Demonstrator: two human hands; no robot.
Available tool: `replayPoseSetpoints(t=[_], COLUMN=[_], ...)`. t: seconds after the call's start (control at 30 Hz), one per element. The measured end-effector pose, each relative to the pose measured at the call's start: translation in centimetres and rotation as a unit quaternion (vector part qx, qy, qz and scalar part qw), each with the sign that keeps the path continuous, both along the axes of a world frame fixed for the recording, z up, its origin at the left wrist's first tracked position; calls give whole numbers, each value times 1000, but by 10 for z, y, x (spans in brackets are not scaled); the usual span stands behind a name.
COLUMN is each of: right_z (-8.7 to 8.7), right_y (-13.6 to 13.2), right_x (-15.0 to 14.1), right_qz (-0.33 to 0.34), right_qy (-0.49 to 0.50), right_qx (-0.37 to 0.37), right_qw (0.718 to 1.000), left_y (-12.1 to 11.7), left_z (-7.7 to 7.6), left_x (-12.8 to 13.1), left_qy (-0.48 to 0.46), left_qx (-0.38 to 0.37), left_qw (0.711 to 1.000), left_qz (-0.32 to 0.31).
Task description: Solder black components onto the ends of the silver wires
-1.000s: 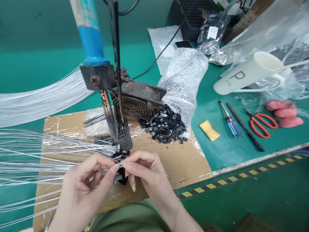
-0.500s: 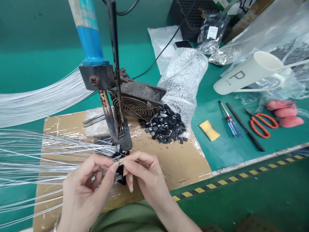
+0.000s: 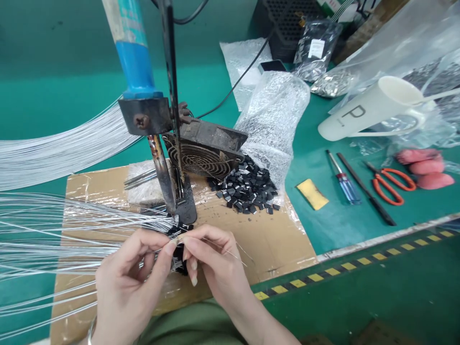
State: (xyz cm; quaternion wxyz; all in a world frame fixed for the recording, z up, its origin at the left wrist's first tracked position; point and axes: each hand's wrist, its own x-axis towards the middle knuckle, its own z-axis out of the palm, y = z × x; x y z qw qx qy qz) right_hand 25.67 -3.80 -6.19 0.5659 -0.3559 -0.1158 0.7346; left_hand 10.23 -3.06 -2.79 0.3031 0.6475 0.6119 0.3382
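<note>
My left hand (image 3: 132, 278) and my right hand (image 3: 217, 258) meet fingertip to fingertip low in the middle of the view, both closed in a pinch on a thin wire (image 3: 241, 256). Fine ends of it stick out to the right past my right hand; the pinched part is mostly hidden by my fingers. Just behind my fingertips, white wires (image 3: 118, 211) end among black connectors (image 3: 183, 229), partly covered by my hands. Above them a blue-handled soldering iron (image 3: 134, 67) hangs tip down in a clamp.
A dark fan (image 3: 203, 160) stands behind the iron beside a pile of black connectors (image 3: 247, 189) on cardboard (image 3: 283, 239). Rightward lie a yellow sponge (image 3: 312, 193), a screwdriver (image 3: 344, 182), a dark rod (image 3: 366, 189), orange-handled pliers (image 3: 391, 184) and a white mug (image 3: 370, 108).
My right hand has shifted very slightly left, and the fine wire ends beside it have moved a little. Both hands keep their pinch; the things around them stay in place.
</note>
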Motion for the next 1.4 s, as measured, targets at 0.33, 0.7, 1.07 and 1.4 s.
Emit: replayPoseSetpoints(t=[0.33, 0.7, 1.07, 1.4], right_z=[0, -2, 0, -1], right_y=[-1, -2, 0, -5], right_x=[-6, -4, -3, -2], right_qz=[-26, -21, -12, -4], right_qy=[-1, -36, -86, -77], right_qx=[-20, 6, 6, 7], right_qw=[999, 999, 996, 997], left_y=[-2, 5, 7, 0], left_z=[-5, 0, 6, 1], left_x=[8, 12, 13, 8], left_qy=[-48, -87, -95, -83], left_qx=[2, -14, -16, -8], left_qw=[998, 994, 993, 996], left_qz=[27, 59, 62, 42])
